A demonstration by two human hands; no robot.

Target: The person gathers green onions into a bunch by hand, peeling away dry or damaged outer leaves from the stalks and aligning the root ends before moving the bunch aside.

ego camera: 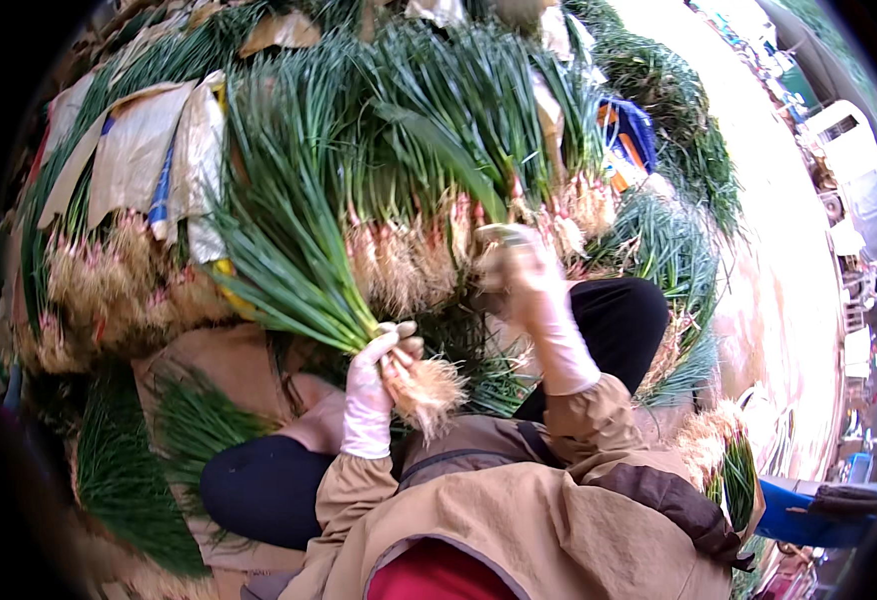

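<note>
My left hand, in a pale glove, is closed around a bunch of spring onions just above the roots. The green leaves fan up and to the left, while the pale, stringy roots hang out on the right of the fist. Motion blurs my gloved right hand, raised in front of the standing row of spring onions. A broad, blurred green leaf ends at its fingers; whether they grip it is unclear.
Light sacking lies over more bundles at the left. Loose green leaves lie beside my bent knee on a brown sheet. Another rooted bundle is by my right side. Further bundles pile up at the right.
</note>
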